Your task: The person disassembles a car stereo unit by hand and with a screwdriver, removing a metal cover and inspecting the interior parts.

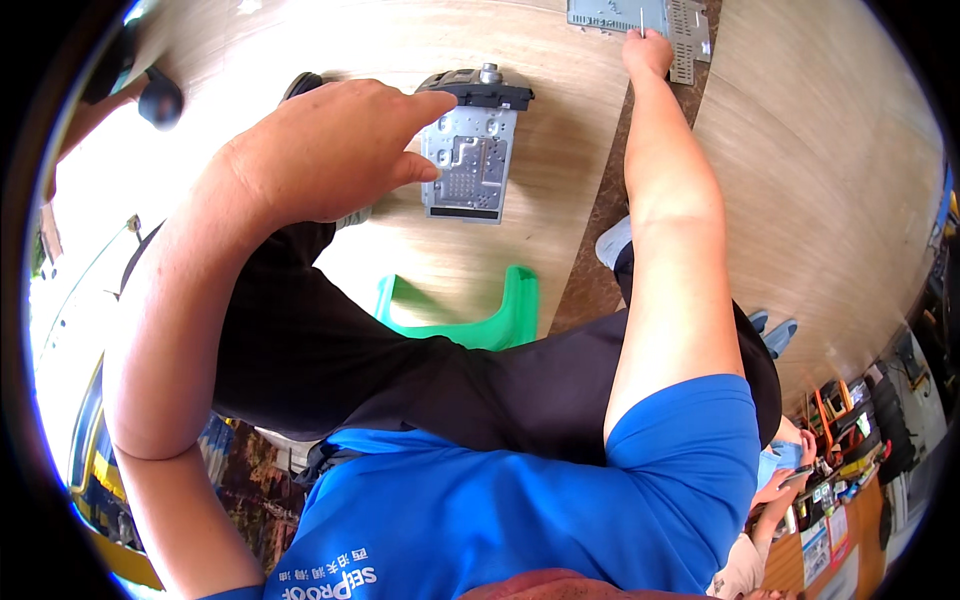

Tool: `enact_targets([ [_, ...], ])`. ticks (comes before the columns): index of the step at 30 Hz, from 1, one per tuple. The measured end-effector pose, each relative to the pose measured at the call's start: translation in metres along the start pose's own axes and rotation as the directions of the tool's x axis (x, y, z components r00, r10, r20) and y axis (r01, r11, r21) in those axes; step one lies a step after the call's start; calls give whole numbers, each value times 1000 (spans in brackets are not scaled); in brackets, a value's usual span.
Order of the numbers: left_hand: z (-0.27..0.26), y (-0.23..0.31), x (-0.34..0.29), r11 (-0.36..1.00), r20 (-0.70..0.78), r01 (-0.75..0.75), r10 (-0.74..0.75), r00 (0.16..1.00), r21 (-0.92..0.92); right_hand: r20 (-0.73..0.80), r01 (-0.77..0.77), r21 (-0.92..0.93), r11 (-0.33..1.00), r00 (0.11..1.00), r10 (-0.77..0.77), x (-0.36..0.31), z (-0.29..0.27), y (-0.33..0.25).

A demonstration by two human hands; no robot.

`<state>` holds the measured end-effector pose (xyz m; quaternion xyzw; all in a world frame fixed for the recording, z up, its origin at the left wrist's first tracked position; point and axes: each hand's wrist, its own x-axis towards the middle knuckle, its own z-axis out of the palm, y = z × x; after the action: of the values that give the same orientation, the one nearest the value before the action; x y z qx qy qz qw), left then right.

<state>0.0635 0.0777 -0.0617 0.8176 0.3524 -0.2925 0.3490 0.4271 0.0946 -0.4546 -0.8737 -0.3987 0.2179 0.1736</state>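
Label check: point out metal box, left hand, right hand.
Metal box (466,168), head view: flat metal face.
Left hand (335,150), head view: back of hand.
Right hand (648,54), head view: back of hand.

**Green stool (520,305) and blue slippers (780,337) on a pale floor (810,150)**

A dark speckled strip (588,288) crosses the floor; the stool, partly hidden, stands near it. The slippers show toward the floor's lower right edge. Beyond that edge another person (740,567) is beside a wooden desk (868,525) bearing papers (817,546). A dark rounded object (160,100) lies toward the upper left corner.
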Motion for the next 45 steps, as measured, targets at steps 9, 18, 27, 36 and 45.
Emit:
enact_targets([
  [9,6,-2,-8,995,-119,-101,99,988,-12,34,-14,68,998,999,11,-18,-14,-43],
  [18,1,5,-12,989,-32,-144,144,989,-20,22,67,7,998,998,-67,23,8,-22],
  [27,1,-9,-15,998,-1,-54,54,999,-41,35,82,1,997,996,-82,6,7,-49],
  [36,0,-7,-8,998,16,-41,41,999,-37,33,81,34,996,996,-82,4,-6,-43],
  [45,0,-1,-4,997,-10,-76,76,997,-22,84,153,76,985,984,-160,14,7,-24],
])
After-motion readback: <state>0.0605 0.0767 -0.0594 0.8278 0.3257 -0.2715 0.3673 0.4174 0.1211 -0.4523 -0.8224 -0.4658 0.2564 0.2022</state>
